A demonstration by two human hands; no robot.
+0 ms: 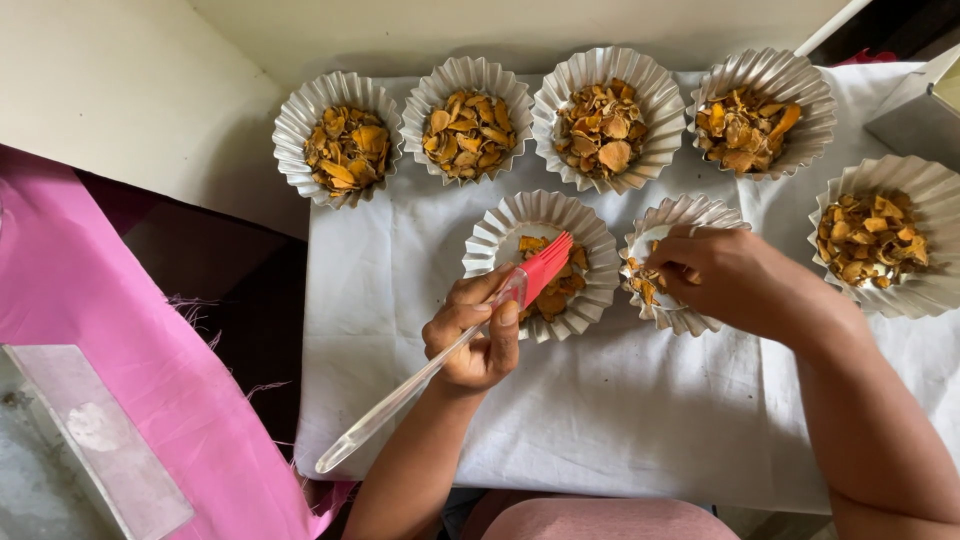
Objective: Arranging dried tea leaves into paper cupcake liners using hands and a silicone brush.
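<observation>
My left hand [474,336] grips a silicone brush [440,357] with a clear handle and a red head. The red head rests over a fluted foil cup [498,229] part-filled with orange dried slices. My right hand [722,275] reaches into the neighbouring foil cup [690,212], fingertips pinched on a few orange dried slices [641,283] at its left side. Both cups sit on a white cloth [600,410].
Along the back of the cloth stand several more foil cups filled with orange slices, such as one at the far left [345,148] and another at the right edge [878,236]. Pink fabric [130,360] lies at the left. A grey metal box corner [915,115] shows top right.
</observation>
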